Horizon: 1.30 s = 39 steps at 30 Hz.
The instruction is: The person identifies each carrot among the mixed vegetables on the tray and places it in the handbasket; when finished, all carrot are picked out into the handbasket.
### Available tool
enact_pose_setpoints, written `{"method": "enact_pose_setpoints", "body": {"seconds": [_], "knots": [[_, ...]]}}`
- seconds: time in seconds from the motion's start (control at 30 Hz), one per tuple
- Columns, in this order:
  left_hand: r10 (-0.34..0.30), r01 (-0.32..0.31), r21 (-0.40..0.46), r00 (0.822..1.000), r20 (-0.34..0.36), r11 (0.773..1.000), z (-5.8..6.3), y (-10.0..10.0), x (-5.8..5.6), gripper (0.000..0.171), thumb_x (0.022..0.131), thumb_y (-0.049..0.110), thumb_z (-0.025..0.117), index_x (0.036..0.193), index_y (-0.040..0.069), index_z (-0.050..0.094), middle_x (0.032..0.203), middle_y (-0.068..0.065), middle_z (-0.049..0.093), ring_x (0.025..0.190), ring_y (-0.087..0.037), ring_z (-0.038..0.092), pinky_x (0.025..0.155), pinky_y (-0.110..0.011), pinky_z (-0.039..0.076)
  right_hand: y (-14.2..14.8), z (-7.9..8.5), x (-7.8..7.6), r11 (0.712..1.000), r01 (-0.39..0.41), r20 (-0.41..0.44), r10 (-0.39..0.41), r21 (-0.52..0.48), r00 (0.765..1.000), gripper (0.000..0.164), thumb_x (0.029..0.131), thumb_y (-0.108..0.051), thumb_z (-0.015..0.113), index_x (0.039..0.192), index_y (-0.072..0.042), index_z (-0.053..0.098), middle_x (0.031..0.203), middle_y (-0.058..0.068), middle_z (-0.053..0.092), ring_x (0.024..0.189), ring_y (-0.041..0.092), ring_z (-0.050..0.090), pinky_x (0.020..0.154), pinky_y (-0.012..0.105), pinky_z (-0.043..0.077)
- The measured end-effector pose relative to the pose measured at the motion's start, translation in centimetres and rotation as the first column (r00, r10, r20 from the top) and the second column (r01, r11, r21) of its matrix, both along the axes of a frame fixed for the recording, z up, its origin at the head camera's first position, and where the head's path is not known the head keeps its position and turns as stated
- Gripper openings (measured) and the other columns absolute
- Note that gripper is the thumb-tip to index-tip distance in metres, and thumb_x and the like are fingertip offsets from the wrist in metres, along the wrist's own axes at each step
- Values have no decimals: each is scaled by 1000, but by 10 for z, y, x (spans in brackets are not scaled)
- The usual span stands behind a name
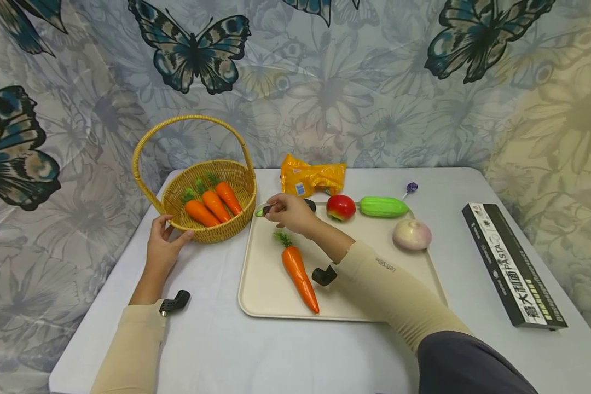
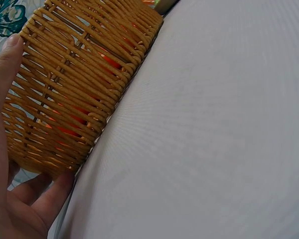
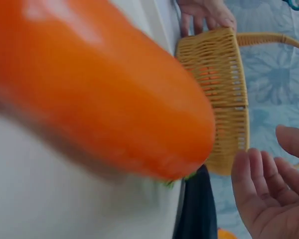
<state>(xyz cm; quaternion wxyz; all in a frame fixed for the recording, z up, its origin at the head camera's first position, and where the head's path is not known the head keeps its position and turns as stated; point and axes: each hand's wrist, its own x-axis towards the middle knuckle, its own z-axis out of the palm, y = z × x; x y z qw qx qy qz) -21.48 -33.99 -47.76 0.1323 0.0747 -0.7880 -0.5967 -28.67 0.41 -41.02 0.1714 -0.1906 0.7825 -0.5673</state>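
My left hand (image 1: 164, 246) grips the near left side of a wicker basket (image 1: 221, 234), its thumb and fingers spread along the wall and rim. Three carrots (image 1: 214, 205) with green tops lie inside. Over the tray's far left corner, my right hand (image 1: 288, 212) hovers close to a dark eggplant (image 3: 197, 206) with a green stem end. In the right wrist view its fingers are loosely bent, the thumb apart and nothing between them. The hand covers the eggplant's middle in the head view. Another carrot (image 1: 299, 276) lies on the cream tray (image 1: 261, 298), under the right forearm's camera.
Along the tray's far and right edges are a red apple-like fruit (image 1: 341, 207), a green cucumber-like vegetable (image 1: 383, 207) and an onion (image 1: 412, 235). Behind it lie an orange packet (image 1: 315, 176) and a purple lollipop (image 1: 411, 187). A pasta box (image 1: 514, 265) lies at right.
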Motion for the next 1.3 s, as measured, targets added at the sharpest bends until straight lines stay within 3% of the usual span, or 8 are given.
{"method": "enact_pose_setpoints", "body": {"seconds": [0.2, 0.47, 0.7, 0.87, 1.13, 1.3], "knots": [[1, -1, -18, 1000, 1, 1000, 3, -2, -1, 74, 84, 20, 79, 138, 6, 29, 161, -9, 8, 143, -31, 25, 107, -42, 38, 24, -7, 14, 997, 68, 5, -68, 35, 998, 43, 91, -12, 70, 129, 3, 55, 100, 11, 61, 91, 26, 64, 71, 32, 59], [-17, 17, -24, 1000, -13, 1000, 1, -2, -6, 76, 85, 22, 78, 139, 5, 28, 159, -11, 15, 142, -33, 24, 108, -48, 35, 47, -14, 40, 988, 132, 14, -134, 86, 991, 44, 88, -14, 74, 125, 1, 58, 98, 10, 63, 83, 26, 65, 69, 34, 59], [-3, 3, -25, 1000, 6, 1000, -3, -3, -1, 77, 84, 22, 79, 140, 4, 28, 157, -10, 18, 143, -31, 24, 108, -50, 35, 55, -27, 65, 988, 124, 52, -129, 92, 990, 41, 84, -10, 75, 121, 0, 61, 93, 8, 63, 75, 23, 65, 66, 34, 58], [-6, 7, -34, 1000, 7, 999, -5, -3, 0, 78, 85, 23, 78, 141, 2, 28, 160, -10, 12, 142, -32, 25, 108, -50, 34, 59, -31, 80, 985, 132, 75, -141, 114, 987, 42, 81, -10, 77, 120, -2, 62, 93, 6, 62, 71, 22, 63, 63, 34, 58], [-1, 0, -38, 1000, -6, 999, -5, -2, 0, 78, 85, 22, 78, 142, 2, 27, 161, -10, 9, 143, -32, 24, 109, -51, 33, 62, -36, 95, 969, 83, 63, -100, 232, 993, 49, 78, -12, 81, 122, -7, 60, 96, 5, 58, 67, 18, 60, 56, 30, 54], [-10, 9, -28, 1000, -10, 1000, -4, -2, -1, 79, 85, 20, 78, 142, 2, 26, 161, -10, 8, 143, -33, 23, 108, -52, 33, 62, -37, 101, 964, 77, 51, -93, 253, 994, 48, 78, -14, 80, 121, -7, 59, 94, 5, 59, 65, 18, 60, 56, 31, 55]]}}
